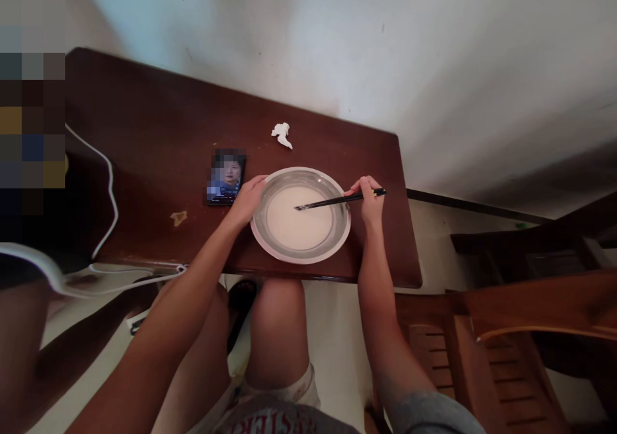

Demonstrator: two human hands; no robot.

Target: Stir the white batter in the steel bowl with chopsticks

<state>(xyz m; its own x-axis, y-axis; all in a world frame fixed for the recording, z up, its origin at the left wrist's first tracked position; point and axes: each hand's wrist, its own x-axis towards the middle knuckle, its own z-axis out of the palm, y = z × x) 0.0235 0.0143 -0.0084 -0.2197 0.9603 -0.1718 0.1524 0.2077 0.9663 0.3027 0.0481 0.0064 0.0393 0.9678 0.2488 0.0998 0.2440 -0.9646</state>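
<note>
Right hand point(370, 201) grips chopsticks point(337, 200); left hand point(248, 199) apparently steadies bowl point(270, 244).

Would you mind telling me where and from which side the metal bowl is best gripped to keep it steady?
Probably at the bowl's wide, flat rim on its left edge, coming in from the left: that lip gives fingers purchase. The left hand already rests there. The right side is taken by the right hand, whose chopsticks slant into the white liquid.
</note>
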